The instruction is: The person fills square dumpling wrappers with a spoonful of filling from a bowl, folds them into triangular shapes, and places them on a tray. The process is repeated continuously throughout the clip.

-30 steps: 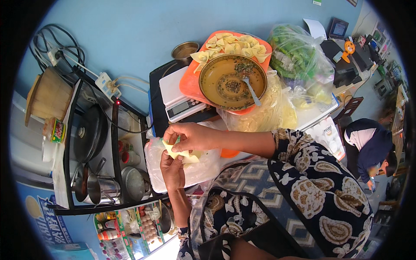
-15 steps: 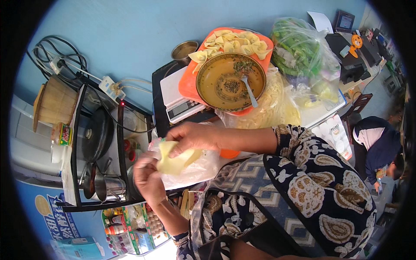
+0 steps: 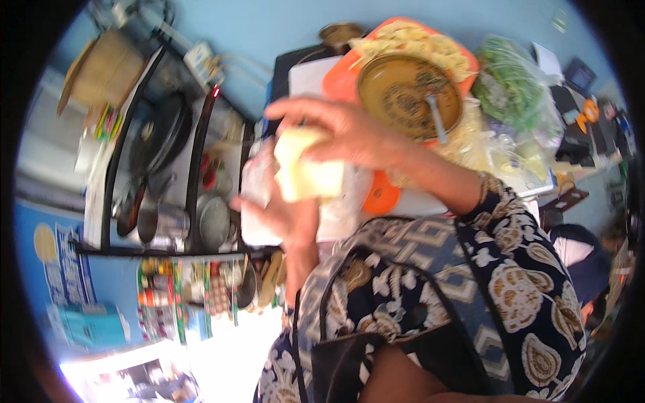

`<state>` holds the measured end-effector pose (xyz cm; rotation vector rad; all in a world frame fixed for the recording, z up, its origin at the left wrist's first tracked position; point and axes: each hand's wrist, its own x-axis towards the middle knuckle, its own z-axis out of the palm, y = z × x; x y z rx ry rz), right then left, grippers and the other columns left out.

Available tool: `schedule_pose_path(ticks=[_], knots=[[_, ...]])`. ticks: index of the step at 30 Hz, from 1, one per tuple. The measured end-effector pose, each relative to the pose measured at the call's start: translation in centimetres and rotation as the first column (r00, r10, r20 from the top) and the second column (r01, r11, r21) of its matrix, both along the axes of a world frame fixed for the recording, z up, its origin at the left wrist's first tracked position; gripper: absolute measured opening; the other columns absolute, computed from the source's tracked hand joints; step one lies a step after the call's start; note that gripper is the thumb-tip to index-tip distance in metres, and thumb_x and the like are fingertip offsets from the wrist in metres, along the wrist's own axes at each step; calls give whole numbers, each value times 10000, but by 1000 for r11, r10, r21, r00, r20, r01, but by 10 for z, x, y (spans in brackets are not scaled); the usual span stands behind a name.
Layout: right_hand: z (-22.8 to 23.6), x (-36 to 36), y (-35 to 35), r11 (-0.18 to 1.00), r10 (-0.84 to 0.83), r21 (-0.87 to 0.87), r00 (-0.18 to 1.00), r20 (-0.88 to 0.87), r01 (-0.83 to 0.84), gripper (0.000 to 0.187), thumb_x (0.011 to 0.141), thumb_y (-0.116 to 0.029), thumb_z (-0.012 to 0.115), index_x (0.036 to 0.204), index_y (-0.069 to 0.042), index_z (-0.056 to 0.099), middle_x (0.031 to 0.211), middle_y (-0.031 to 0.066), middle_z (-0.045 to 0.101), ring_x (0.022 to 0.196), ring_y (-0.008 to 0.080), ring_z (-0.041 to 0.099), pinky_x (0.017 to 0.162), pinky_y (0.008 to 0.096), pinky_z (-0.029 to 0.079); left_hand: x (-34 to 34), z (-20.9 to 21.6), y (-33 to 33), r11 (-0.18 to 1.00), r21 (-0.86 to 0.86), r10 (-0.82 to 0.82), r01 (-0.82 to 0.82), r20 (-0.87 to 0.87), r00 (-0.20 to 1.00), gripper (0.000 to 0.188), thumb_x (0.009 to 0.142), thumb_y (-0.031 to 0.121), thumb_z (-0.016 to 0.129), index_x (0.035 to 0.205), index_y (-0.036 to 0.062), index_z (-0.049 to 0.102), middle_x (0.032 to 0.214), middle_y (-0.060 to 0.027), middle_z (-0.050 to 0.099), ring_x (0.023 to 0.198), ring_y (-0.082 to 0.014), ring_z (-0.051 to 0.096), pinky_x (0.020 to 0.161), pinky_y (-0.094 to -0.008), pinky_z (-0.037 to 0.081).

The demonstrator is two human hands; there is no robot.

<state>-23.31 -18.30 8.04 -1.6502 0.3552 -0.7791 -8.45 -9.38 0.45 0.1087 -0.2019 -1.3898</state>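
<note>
Pale yellow square wonton wrappers (image 3: 309,171) are between my two hands, blurred by motion. My right hand (image 3: 349,134) has its thumb over the wrappers and its other fingers bent around their far side. Behind and below them is my left hand (image 3: 289,218), thumb stretched away and fingers spread, partly hidden. Beyond my right hand stands a brown patterned bowl (image 3: 379,107) with a little chopped green filling at one side and a spoon (image 3: 437,119) in it. It rests on an orange tray (image 3: 339,84) bearing several folded wontons (image 3: 430,43).
A clear bag of green vegetables (image 3: 507,84) stands right of the tray. Below my hands lies a white plastic bag (image 3: 342,215), beside an orange round thing (image 3: 381,193). At left, a black rack (image 3: 195,154) holds a lidded pan (image 3: 158,131) and pots. A person (image 3: 581,258) is at far right.
My view has shifted, so the bowl and tray appear higher and further right. My right fingers have spread from a pinch, and the wrappers now face me more broadly.
</note>
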Motion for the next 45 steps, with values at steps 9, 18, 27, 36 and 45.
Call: schedule_pose_path(ticks=[9,18,27,36,45], knots=[[-29,31,-15,961,-213,-177,977,24,214,640,708,-65,704,1319,-82,517,1175,85,587,1027,166,572,878,286,477,13,-4,-3,983,-92,-167,161,-56,984,569,938,403,566,1371,51,453,1464,-91,417,1337,-268,375,1153,-483,199],[-4,-66,-13,714,-508,-502,855,108,488,360,842,-43,622,1195,-113,617,1081,82,618,921,231,633,755,332,520,-1,11,-7,985,-53,-166,163,-46,985,601,988,325,462,1497,81,254,1550,-143,260,1428,-337,217,1173,-564,55],[-24,-190,-34,537,-688,-832,498,-529,-142,400,767,-25,632,1110,-226,673,877,60,572,831,277,608,663,403,499,-20,22,-17,933,109,-337,343,-71,939,669,980,376,452,1461,-40,246,1540,-213,231,1440,-383,167,1155,-621,43],[-7,-197,-53,596,-673,-798,595,-439,86,159,897,-68,537,986,-112,662,899,82,597,837,253,618,660,369,510,-31,13,-8,864,324,-431,386,77,899,663,997,467,377,1456,-3,289,1522,-167,298,1405,-337,288,1145,-620,153],[-15,-200,-56,535,-747,-801,593,-301,268,182,940,-139,540,1045,-17,624,939,112,641,785,278,617,714,350,488,-46,5,5,754,350,-629,556,142,764,728,987,554,311,1474,16,251,1495,-178,334,1371,-339,343,1131,-537,266]])
